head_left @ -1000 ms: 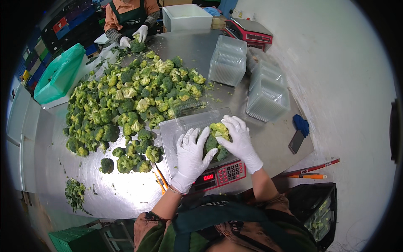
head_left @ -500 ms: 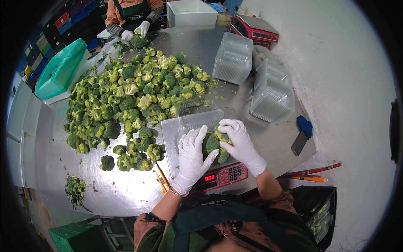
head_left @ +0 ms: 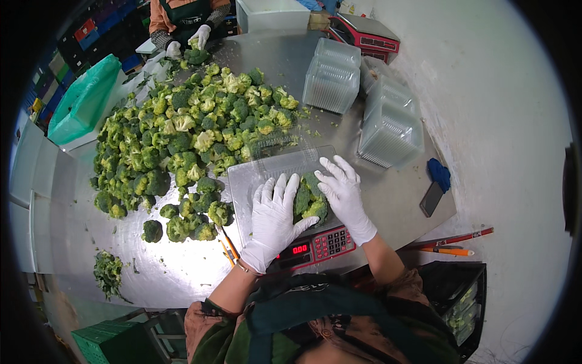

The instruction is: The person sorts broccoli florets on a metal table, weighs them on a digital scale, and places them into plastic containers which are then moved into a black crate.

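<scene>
Green broccoli florets (head_left: 310, 197) sit between my gloved hands in a clear plastic container, whose lid (head_left: 282, 151) stands folded back on the far side. Under it is a digital scale (head_left: 241, 182) with a red keypad panel. My left hand (head_left: 274, 212) rests along the left side of the florets, fingers stretched and thumb out at the near edge. Over on the right, my right hand (head_left: 345, 193) touches or nearly touches the florets with its fingers spread. The container's walls are mostly hidden by my hands.
A large broccoli pile (head_left: 176, 133) covers the table's left and middle. Stacked clear containers (head_left: 391, 127) stand at right, near a phone (head_left: 431, 199) and blue cloth (head_left: 439, 175). An orange cutter (head_left: 229, 247) lies by my left wrist. Across the table a co-worker's gloved hand (head_left: 200, 36) handles broccoli.
My right hand has lifted its fingers off the florets and spread them, showing more broccoli. My left hand stays beside them with its fingers slightly more spread. The view has shifted slightly.
</scene>
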Demonstrator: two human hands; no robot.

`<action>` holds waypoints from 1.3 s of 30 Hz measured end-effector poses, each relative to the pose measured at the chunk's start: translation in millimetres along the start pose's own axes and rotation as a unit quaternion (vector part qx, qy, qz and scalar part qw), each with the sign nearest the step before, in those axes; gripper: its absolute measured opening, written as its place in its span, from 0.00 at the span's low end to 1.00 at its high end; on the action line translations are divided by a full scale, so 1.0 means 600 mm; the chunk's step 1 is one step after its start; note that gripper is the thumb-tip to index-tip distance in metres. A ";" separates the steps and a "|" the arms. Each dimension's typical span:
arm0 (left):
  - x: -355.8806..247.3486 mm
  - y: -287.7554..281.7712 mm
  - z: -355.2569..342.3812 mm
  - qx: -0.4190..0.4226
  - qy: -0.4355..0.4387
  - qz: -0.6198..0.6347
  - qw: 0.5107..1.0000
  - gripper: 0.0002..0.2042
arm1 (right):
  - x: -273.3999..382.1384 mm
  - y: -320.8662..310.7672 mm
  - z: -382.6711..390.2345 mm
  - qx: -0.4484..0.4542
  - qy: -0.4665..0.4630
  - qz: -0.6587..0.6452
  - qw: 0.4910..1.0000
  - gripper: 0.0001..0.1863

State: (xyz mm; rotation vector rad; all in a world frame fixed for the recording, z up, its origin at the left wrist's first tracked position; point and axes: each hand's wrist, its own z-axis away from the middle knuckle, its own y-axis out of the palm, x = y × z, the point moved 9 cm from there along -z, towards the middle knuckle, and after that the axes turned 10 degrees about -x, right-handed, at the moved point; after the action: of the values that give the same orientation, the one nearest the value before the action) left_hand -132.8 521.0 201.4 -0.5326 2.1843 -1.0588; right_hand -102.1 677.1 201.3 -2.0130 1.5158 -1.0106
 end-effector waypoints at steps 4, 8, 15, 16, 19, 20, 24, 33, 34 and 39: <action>0.014 -0.013 0.010 0.004 -0.016 -0.049 0.999 0.50 | -0.005 -0.013 -0.008 -0.005 0.102 -0.146 0.984 0.29; 0.002 -0.008 -0.004 0.010 -0.016 -0.042 0.999 0.50 | 0.035 0.016 0.022 0.076 0.035 -0.045 0.995 0.32; 0.033 -0.064 0.056 -0.084 -0.021 0.105 0.991 0.49 | 0.010 -0.103 0.024 -0.075 0.167 -0.152 0.971 0.23; 0.056 -0.087 0.071 -0.111 -0.041 0.144 0.983 0.48 | -0.006 -0.107 0.042 -0.094 0.233 -0.218 0.943 0.21; 0.204 -0.149 0.157 -0.214 -0.210 0.139 0.944 0.25 | -0.025 -0.106 0.090 -0.008 0.331 -0.282 0.900 0.18; 0.252 -0.178 0.219 -0.356 -0.209 0.109 0.904 0.15 | -0.025 -0.119 0.096 -0.021 0.343 -0.268 0.900 0.18; 0.425 -0.200 0.395 -0.387 -0.366 0.046 0.845 0.11 | -0.041 -0.153 0.115 -0.084 0.384 -0.234 0.889 0.19; 0.356 -0.052 0.322 -0.060 -0.245 -0.079 0.964 0.33 | 0.053 -0.140 0.042 -0.083 0.356 -0.230 0.902 0.14; 0.367 -0.038 0.333 -0.062 -0.247 -0.105 0.961 0.33 | 0.055 -0.143 0.040 -0.087 0.342 -0.235 0.906 0.14; 0.384 -0.065 0.336 -0.135 -0.280 0.034 0.950 0.26 | 0.064 -0.168 0.056 -0.137 0.331 -0.267 0.895 0.15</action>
State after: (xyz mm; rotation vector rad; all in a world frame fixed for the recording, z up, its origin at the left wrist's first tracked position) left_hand -152.4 251.4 52.7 -0.7681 1.8220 -0.4853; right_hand -7.1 669.3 261.7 -2.5179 1.4859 -1.9597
